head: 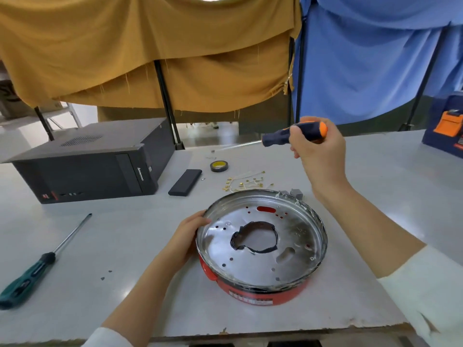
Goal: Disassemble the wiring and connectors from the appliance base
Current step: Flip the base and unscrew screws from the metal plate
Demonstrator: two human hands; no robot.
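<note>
The round red appliance base [260, 293] sits near the table's front edge, its shiny metal plate facing up with a ragged black-rimmed hole [255, 237] in the middle. My left hand [186, 237] holds the base's left rim, thumb on the metal edge. My right hand [318, 151] is raised above and behind the base and grips a black-and-orange screwdriver [295, 134], shaft pointing left. A loose bundle of pale wires with brass connectors [244, 182] lies on the table just behind the base.
A green-handled screwdriver [37, 266] lies at the left. A black computer case [95, 161], a flat black box [185, 182] and a roll of tape [219, 166] lie behind. Small screws [106, 275] lie left of my arm. A blue-and-orange box [446, 126] stands at the far right.
</note>
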